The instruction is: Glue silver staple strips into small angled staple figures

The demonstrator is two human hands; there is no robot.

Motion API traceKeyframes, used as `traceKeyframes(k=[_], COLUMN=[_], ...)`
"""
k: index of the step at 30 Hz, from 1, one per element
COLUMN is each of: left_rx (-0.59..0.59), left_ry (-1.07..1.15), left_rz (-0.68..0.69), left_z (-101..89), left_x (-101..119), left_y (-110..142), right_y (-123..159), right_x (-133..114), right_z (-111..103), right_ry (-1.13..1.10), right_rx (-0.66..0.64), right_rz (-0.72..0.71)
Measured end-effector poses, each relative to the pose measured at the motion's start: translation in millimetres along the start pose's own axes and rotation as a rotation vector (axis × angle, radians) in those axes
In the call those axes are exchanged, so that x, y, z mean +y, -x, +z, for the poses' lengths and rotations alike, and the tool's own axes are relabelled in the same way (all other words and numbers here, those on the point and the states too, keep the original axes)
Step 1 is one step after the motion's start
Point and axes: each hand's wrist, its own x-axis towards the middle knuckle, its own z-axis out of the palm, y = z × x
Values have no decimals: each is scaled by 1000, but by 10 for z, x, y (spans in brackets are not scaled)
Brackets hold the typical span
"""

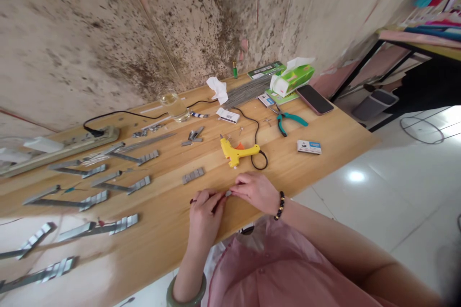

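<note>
Between the fingertips of both my hands is a small grey piece (228, 193), just above the near part of the table. My left hand (206, 213) is closed in a pinch on one side of it, and my right hand (256, 191) pinches the other side. Fingers cover most of the piece, so its exact kind does not show. Beyond my left hand lies a short row of grey metal blocks (193, 175). A yellow glue gun (237, 151) rests beyond my right hand, its black cord curling to the right.
Metal strips with block ends (124, 223) cover the left side. Teal-handled pliers (288, 121), a small box (309, 147), a phone (314, 100) and a tissue pack (293, 79) lie right. A glass of liquid (175, 107) and a power strip (90, 139) stand along the wall.
</note>
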Motion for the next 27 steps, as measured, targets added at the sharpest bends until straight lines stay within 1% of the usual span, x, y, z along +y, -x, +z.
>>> traceKeyframes(k=[9, 20, 24, 27], left_rx=[5, 4, -20, -17], left_ry=[-15, -14, -21, -27], left_rz=[12, -5, -27, -32], left_z=[2, -16, -9, -8], left_x=[-5, 23, 16, 17], left_y=[-3, -2, 4, 3], right_y=[10, 11, 17, 23], right_x=[2, -31, -47, -49], right_z=[1, -43, -50, -51], right_ry=[-13, -95, -68, -55], right_rx=[-23, -49, -63, -65], right_rz=[9, 89, 82, 66])
